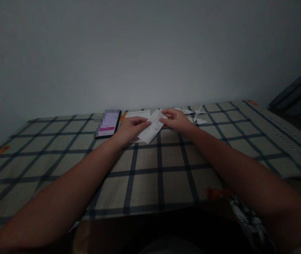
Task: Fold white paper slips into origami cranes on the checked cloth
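Observation:
A folded piece of white paper (149, 132) with some dark print on it slants between my two hands, just above the checked cloth. My left hand (131, 127) pinches its left edge, thumb on top. On the other side my right hand (176, 120) grips the upper right edge between thumb and fingers. More white paper (137, 114) lies flat behind and partly under my left hand. Beyond my right hand sit several folded paper cranes (198, 113), partly hidden by that hand.
A phone (108, 123) with a lit screen, partly blurred out, lies left of my left hand. The table wears a checked cloth (146, 183) with orange patches. A plain wall (150, 53) rises right behind it. Dark striped fabric (299, 88) stands at the far right.

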Demonstrator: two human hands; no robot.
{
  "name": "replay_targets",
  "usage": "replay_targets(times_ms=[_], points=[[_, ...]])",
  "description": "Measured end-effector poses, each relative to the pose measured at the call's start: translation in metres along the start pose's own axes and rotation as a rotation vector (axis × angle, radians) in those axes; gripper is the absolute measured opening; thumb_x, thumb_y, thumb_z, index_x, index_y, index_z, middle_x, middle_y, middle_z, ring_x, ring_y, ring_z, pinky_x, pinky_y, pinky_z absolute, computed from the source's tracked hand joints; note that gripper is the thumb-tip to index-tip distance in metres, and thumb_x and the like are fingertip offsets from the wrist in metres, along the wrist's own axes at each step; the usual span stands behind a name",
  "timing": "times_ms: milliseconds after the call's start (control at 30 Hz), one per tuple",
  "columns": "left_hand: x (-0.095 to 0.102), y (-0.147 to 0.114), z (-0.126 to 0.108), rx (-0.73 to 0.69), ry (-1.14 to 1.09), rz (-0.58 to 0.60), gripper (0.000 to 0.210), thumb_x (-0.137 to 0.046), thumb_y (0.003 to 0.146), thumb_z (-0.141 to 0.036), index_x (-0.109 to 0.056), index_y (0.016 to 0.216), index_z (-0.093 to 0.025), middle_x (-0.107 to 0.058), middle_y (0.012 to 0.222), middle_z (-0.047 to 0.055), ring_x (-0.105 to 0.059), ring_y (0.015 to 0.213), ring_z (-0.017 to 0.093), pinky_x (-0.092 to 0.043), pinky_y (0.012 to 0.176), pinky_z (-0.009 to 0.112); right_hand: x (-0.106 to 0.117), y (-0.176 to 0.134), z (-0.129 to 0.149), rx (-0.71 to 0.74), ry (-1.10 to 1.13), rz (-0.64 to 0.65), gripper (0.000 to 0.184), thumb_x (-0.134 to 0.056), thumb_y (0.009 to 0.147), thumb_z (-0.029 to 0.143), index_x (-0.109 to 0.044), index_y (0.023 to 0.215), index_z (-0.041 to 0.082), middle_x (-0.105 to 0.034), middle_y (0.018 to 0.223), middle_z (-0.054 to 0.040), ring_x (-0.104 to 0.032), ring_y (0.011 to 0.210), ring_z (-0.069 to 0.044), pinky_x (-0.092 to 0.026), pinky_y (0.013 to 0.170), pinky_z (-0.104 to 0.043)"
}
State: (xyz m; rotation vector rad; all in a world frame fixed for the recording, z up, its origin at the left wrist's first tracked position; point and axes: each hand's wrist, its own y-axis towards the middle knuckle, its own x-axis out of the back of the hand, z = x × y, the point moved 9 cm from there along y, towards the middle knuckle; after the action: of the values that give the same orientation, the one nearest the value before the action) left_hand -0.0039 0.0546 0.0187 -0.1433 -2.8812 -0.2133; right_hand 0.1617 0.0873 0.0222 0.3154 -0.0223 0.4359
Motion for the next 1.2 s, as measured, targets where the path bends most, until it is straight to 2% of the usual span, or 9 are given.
replay_targets(times_ms=[233,400,633,767,900,1067,1200], points=[[-0.014,-0.003,0.002,0.004,-0.084,0.133,0.034,-0.082,0.07,-0.041,-0.078,0.092,-0.014,-0.077,0.092,0.009,-0.066,0.075,0.015,-0.049,0.069,0.025,0.005,0.001,0.0,-0.028,0.022,-0.054,0.014,-0.071,0.078,0.029,-0.064,0.083,0.018,-0.065,0.075,-0.0006,-0.06,0.067,-0.012,-0.053,0.063,-0.024],[-0.008,-0.004,0.005,0.03,-0.026,0.086,0.031,-0.082,0.071,-0.041,-0.077,0.085,-0.014,-0.072,0.077,0.005,-0.056,0.06,0.01,-0.04,0.056,0.022,0.004,0.001,-0.001,-0.041,0.04,-0.062,0.014,-0.07,0.079,0.03,-0.065,0.08,0.017,-0.065,0.073,-0.0003,-0.059,0.066,-0.011,-0.051,0.063,-0.024],[-0.012,-0.004,0.009,0.077,-0.053,0.096,0.028,-0.084,0.068,-0.039,-0.074,0.076,-0.014,-0.063,0.064,0.001,-0.048,0.052,0.007,-0.033,0.049,0.021,0.005,-0.002,0.003,-0.037,0.032,-0.092,0.012,-0.069,0.079,0.028,-0.064,0.078,0.017,-0.063,0.069,0.0006,-0.057,0.062,-0.011,-0.048,0.06,-0.024],[-0.018,-0.006,0.006,0.093,-0.09,0.123,0.024,-0.083,0.069,-0.035,-0.072,0.071,-0.014,-0.06,0.06,0.0,-0.046,0.051,0.006,-0.036,0.051,0.021,0.006,-0.002,0.002,-0.025,0.07,-0.105,0.015,-0.072,0.077,0.03,-0.065,0.081,0.017,-0.064,0.069,0.0008,-0.057,0.061,-0.01,-0.048,0.059,-0.024],[-0.015,-0.005,0.008,0.095,-0.097,0.094,0.025,-0.082,0.068,-0.036,-0.073,0.074,-0.014,-0.062,0.063,0.001,-0.048,0.053,0.007,-0.039,0.053,0.022,0.003,-0.001,-0.003,-0.062,0.143,-0.087,0.023,-0.075,0.076,0.037,-0.066,0.085,0.018,-0.066,0.074,0.0003,-0.06,0.066,-0.011,-0.05,0.063,-0.024],[-0.008,-0.004,0.004,0.068,-0.098,0.025,0.027,-0.081,0.068,-0.039,-0.072,0.072,-0.014,-0.061,0.061,0.0,-0.048,0.053,0.008,-0.039,0.052,0.021,-0.008,-0.002,-0.009,-0.123,0.136,0.023,0.033,-0.08,0.071,0.044,-0.065,0.075,0.015,-0.064,0.072,-0.0004,-0.059,0.066,-0.01,-0.052,0.066,-0.025],[-0.008,-0.004,0.002,0.084,-0.104,0.008,0.026,-0.082,0.067,-0.037,-0.071,0.069,-0.014,-0.06,0.059,0.0,-0.049,0.054,0.008,-0.04,0.053,0.021,-0.005,-0.002,-0.012,-0.133,0.111,-0.006,0.034,-0.083,0.068,0.043,-0.064,0.068,0.015,-0.063,0.068,0.0,-0.06,0.065,-0.01,-0.053,0.066,-0.025]])
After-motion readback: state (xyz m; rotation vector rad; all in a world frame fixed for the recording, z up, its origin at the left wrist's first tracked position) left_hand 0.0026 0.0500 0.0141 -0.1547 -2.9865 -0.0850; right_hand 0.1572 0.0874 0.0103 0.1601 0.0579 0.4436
